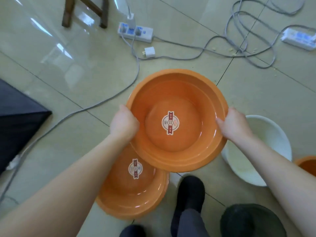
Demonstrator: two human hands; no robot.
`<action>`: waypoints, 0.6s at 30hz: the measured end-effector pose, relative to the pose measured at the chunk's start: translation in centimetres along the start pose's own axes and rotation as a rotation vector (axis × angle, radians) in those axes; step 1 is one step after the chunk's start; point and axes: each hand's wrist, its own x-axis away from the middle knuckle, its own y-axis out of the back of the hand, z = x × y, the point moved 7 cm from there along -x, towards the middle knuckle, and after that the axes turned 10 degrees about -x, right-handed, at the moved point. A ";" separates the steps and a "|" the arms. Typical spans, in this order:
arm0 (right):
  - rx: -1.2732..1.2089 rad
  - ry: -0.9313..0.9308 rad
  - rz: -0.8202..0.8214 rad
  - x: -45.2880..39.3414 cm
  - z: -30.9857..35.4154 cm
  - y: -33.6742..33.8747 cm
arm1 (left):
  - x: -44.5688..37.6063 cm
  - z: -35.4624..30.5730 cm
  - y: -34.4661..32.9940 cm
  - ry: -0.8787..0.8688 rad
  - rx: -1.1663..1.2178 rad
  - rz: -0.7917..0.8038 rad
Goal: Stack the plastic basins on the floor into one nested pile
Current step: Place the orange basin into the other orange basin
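Note:
I hold an orange plastic basin (177, 93) above the floor, upright, with a round label in its bottom. My left hand (123, 123) grips its left rim and my right hand (233, 124) grips its right rim. A second orange basin (130, 192) with the same label lies on the floor below and to the left, partly covered by the held one. A white basin (253, 151) sits on the floor at the right, behind my right forearm. The edge of another orange basin (307, 164) shows at the far right. A dark green basin (251, 221) is at the bottom right.
Two white power strips (135, 31) (299, 37) and grey cables (222, 53) lie on the tiled floor ahead, with a loose white charger (150, 52). Wooden stool legs (85, 12) stand at the top left. A dark cloth (18, 120) is at the left. My shoe (190, 192) is below the basins.

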 end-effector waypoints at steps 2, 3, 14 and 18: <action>-0.006 0.037 0.036 5.0 2.3 1.1 | 3.0 3.8 3.1 0.013 -0.003 -0.004; -0.006 0.051 0.062 7.4 3.3 1.1 | 4.5 5.9 4.1 0.022 -0.012 0.006; 0.118 0.108 0.226 15.9 2.0 -15.9 | 8.7 23.1 -7.0 0.166 -0.051 0.090; 0.126 0.114 0.184 14.3 -0.1 -22.5 | 7.0 25.3 -13.9 0.237 -0.019 0.088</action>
